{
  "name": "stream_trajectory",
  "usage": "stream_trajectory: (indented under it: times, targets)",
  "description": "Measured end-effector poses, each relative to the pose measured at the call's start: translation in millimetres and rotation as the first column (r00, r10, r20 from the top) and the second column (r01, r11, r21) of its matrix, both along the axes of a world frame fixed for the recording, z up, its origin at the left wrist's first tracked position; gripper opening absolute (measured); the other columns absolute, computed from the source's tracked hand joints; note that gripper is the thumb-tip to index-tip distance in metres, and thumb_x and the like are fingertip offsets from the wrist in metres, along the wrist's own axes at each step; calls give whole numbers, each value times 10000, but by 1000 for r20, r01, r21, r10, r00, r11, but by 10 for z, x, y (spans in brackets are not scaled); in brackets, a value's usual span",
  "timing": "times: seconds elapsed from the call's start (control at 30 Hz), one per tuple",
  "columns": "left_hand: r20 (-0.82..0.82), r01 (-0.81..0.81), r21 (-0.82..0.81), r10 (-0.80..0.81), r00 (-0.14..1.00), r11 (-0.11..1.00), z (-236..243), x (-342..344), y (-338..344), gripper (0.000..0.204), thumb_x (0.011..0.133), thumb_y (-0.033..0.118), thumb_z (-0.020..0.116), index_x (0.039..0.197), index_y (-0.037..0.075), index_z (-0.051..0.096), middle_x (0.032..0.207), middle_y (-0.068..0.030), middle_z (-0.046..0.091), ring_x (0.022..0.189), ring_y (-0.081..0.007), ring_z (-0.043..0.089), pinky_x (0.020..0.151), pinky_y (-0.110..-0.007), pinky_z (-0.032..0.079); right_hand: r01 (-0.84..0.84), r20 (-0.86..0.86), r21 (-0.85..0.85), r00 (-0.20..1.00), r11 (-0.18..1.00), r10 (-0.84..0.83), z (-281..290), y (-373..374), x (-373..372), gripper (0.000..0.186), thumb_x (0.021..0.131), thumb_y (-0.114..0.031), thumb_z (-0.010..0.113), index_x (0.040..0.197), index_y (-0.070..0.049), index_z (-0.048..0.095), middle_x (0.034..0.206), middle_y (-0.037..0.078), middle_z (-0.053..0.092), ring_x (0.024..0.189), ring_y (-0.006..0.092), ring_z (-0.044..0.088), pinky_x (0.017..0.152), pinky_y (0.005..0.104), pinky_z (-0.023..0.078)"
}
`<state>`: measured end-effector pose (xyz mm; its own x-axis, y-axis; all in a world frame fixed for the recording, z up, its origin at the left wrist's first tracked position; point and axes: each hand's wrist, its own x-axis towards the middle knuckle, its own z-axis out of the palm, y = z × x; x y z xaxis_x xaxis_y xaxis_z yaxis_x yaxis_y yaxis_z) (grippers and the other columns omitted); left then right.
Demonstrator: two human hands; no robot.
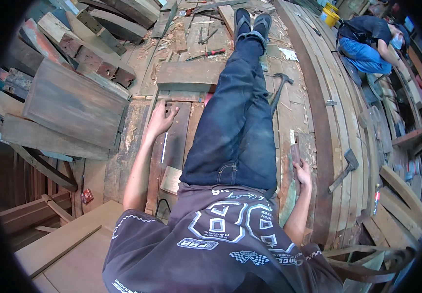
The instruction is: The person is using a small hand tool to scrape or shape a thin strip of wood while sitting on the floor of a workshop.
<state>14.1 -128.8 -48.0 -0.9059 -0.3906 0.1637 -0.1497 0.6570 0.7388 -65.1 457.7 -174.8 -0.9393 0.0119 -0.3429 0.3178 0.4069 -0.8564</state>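
I sit on a floor of rough planks with my legs in blue jeans [240, 117] stretched out ahead. My left hand [161, 120] rests on a dark plank [176, 141] beside my left thigh, its fingers loosely apart and their tips at a small dark metal piece [168, 102]. A thin pale strip [164, 147] lies just below that hand. By my right hip, my right hand [302, 173] grips a small flat brownish wooden piece [295, 152] that stands up from the fingers.
A claw hammer [279, 85] lies right of my knees and a hatchet [346, 167] further right. A red-handled screwdriver [212, 52] and a grey board [189, 75] lie ahead. Stacked planks [74, 102] fill the left. Another person [367, 44] crouches near a yellow bucket [330, 17].
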Motion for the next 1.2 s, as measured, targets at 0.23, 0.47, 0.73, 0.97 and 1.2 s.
stream_trajectory:
  times: [0.23,0.47,0.73,0.97,1.2]
  targets:
    - [80,89,29,-91,993,996,68,-45,-5,473,923,302,649,1254,8,482,1217,-223,602,1101,-343,608,909,-413,500,-48,17,96,999,994,47,307,-223,88,522,886,-158,643,1350,34,502,1212,125,632,1048,195,592,905,299,455]
    - [136,136,-101,-121,983,986,-101,5,-217,532,929,293,647,1321,6,427,1224,-242,590,1043,-332,640,872,-399,524,-94,-29,61,995,994,96,223,-194,76,553,868,-191,647,1343,51,500,1193,213,645,1077,255,622,917,347,473]
    - [610,-108,-433,379,696,895,-1152,362,-864,849,846,543,633,1440,19,327,1407,-327,415,1332,-530,332,1103,-572,269,-51,-5,87,999,995,51,174,-128,140,634,863,-252,659,1375,63,458,1247,238,611,1123,289,607,958,361,461]
    - [725,34,-411,304,618,911,-1353,613,-1095,720,926,483,561,1430,19,340,1399,-328,428,1288,-444,455,1054,-490,387,-33,-45,125,998,992,39,65,-85,133,673,865,-270,665,1407,48,424,1311,256,561,1171,301,581,991,364,447]
    - [711,41,-469,349,611,882,-1360,590,-1099,676,925,495,557,1387,21,420,1359,-323,465,1286,-479,423,1059,-519,359,-25,4,139,1000,990,24,204,-157,145,684,857,-303,678,1410,20,438,1222,254,616,1091,298,623,932,365,478]
